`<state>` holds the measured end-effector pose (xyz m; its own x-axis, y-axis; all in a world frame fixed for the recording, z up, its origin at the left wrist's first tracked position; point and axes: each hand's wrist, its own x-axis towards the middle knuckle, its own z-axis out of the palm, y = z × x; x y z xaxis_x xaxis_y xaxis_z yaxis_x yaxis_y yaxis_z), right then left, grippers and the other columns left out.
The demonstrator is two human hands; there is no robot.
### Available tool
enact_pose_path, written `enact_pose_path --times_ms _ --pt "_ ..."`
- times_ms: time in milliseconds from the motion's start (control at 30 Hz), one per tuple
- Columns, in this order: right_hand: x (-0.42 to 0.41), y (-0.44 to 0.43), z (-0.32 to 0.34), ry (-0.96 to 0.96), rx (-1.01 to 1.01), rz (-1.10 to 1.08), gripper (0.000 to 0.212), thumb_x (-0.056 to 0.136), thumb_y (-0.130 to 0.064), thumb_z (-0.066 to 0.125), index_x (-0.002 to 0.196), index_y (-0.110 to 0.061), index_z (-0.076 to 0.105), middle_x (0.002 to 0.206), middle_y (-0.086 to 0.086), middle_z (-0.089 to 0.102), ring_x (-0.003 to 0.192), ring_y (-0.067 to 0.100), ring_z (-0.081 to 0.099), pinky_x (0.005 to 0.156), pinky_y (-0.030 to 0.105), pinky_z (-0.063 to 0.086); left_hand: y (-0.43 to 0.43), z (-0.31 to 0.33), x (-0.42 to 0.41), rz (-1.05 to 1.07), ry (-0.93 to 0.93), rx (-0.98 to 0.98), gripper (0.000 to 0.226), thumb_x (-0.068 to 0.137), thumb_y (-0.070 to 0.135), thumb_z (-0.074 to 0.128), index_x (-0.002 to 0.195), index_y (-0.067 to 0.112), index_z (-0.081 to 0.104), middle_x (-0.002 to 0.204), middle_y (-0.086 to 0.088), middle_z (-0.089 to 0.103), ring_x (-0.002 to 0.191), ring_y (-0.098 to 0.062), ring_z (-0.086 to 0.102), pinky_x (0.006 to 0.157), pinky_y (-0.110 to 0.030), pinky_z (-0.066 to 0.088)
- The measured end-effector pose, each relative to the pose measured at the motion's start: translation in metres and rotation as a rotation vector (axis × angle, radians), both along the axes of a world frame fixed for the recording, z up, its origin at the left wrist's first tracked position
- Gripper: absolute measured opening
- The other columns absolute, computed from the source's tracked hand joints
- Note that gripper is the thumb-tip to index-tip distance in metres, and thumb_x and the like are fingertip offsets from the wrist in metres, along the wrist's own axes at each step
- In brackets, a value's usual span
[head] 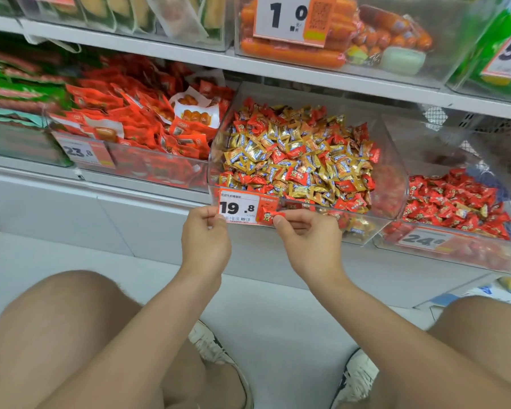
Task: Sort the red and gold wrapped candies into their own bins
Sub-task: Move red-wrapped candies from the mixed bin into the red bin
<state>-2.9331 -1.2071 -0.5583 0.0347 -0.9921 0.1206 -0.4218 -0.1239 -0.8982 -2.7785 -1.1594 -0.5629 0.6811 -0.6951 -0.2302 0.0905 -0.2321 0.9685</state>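
The white-and-orange price card (239, 208) pinched by the left hand (205, 240) reads "19.8". The orange-edged card (81, 152) far to that hand's left reads "23.8". The low card (425, 239) beyond the right hand (310, 243) reads "24", the rest blurred. The top tag (286, 17) high above both hands reads "1.0".

Two hands, the left hand (205, 240) and the right hand (307, 243), are showing before the mixed bin (394, 160), with one red candy (270, 215) sitting at the right hand's fingertips. One red-candy bin (469, 252) is standing right of the mixed bin and one red-packet bin (160, 169) left of it. Each of these three bins is carrying one price tag (238, 208).

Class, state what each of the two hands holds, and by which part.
Right hand pinches a red candy by its right end; left hand pinches the price tag by its left edge.
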Motion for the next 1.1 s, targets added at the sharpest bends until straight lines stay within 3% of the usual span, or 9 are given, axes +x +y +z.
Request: enact_pose_path --times_ms 133,433,500,633,767,900,967,1033,1100 --pt "0.002 -0.001 -0.002 -0.040 0.047 -0.002 0.006 0.090 -0.027 0.082 0.089 -0.021 0.081 0.076 -0.009 0.078 0.075 0.008 0.075 0.085 0.042 0.063 -0.001 -0.001 0.007 -0.001 0.060 0.026 0.015 0.107 0.016 0.055 0.119 0.015 0.065 0.100 0.003 0.067 0.080 -0.005 0.056 0.066 -0.022 0.040" --pt "0.003 -0.002 0.001 -0.034 0.051 -0.004 0.009 0.090 -0.030 0.082 0.082 -0.027 0.078 0.071 -0.010 0.076 0.073 0.008 0.074 0.088 0.044 0.061 -0.001 0.002 0.004 0.045 -0.002 0.019 0.013 0.104 0.018 0.060 0.116 0.018 0.066 0.107 0.001 0.070 0.089 -0.005 0.063 0.068 -0.021 0.043" --pt "0.002 0.000 0.007 0.009 0.047 0.025 0.011 0.090 -0.028 0.081 0.080 -0.024 0.078 0.068 -0.010 0.075 0.069 0.006 0.073 0.084 0.043 0.062 0.002 0.005 0.002 0.015 -0.093 0.029 0.017 0.102 0.018 0.061 0.118 0.020 0.065 0.111 0.004 0.069 0.100 -0.012 0.064 0.073 -0.023 0.045" --pt "-0.010 0.005 0.036 0.029 0.033 0.125 0.007 0.086 -0.020 0.081 0.081 -0.021 0.077 0.067 -0.006 0.075 0.064 0.013 0.074 0.077 0.046 0.064 0.006 0.014 -0.008 -0.200 -0.443 0.113 0.034 0.095 0.013 0.059 0.129 0.020 0.057 0.127 0.002 0.062 0.116 -0.023 0.058 0.098 -0.039 0.048" --pt "-0.044 -0.002 0.073 0.160 -0.258 0.056 0.016 0.089 -0.018 0.077 0.101 -0.027 0.077 0.068 -0.011 0.072 0.063 0.006 0.070 0.077 0.038 0.061 0.011 0.032 -0.029 -0.283 -0.677 0.228 0.050 0.092 0.024 0.063 0.135 0.015 0.040 0.128 -0.009 0.043 0.109 -0.038 0.055 0.086 -0.049 0.051" --pt "-0.080 -0.031 0.091 0.349 -0.374 0.068 0.018 0.092 -0.021 0.075 0.108 -0.027 0.079 0.077 -0.013 0.072 0.069 0.005 0.068 0.083 0.037 0.060 0.005 0.055 -0.054 -0.311 -1.052 -0.027 0.031 0.088 0.021 0.062 0.116 0.018 0.050 0.113 -0.005 0.052 0.100 -0.032 0.050 0.084 -0.048 0.047" --pt "-0.097 -0.046 0.092 0.524 -0.345 0.163 0.027 0.094 -0.021 0.072 0.120 -0.028 0.077 0.089 -0.010 0.076 0.076 0.003 0.069 0.090 0.034 0.058 -0.003 0.068 -0.069 -0.420 -1.112 -0.059 0.015 0.091 0.021 0.057 0.106 0.021 0.057 0.103 0.000 0.058 0.096 -0.027 0.051 0.084 -0.045 0.045" --pt "-0.114 -0.057 0.095 0.576 -0.357 0.179 0.032 0.094 -0.013 0.066 0.121 -0.026 0.077 0.099 -0.008 0.078 0.084 0.006 0.072 0.089 0.029 0.058 -0.013 0.076 -0.083 -0.532 -1.119 -0.076 0.007 0.093 0.022 0.055 0.098 0.024 0.060 0.094 0.005 0.059 0.091 -0.023 0.052 0.081 -0.045 0.047" --pt "-0.136 -0.070 0.103 0.541 -0.335 0.156 0.032 0.092 -0.008 0.060 0.111 -0.025 0.079 0.092 -0.011 0.078 0.077 0.005 0.071 0.076 0.009 0.053 -0.025 0.081 -0.098 -0.641 -1.111 -0.143 0.007 0.094 0.022 0.056 0.093 0.028 0.060 0.090 0.010 0.057 0.089 -0.019 0.052 0.079 -0.043 0.047"
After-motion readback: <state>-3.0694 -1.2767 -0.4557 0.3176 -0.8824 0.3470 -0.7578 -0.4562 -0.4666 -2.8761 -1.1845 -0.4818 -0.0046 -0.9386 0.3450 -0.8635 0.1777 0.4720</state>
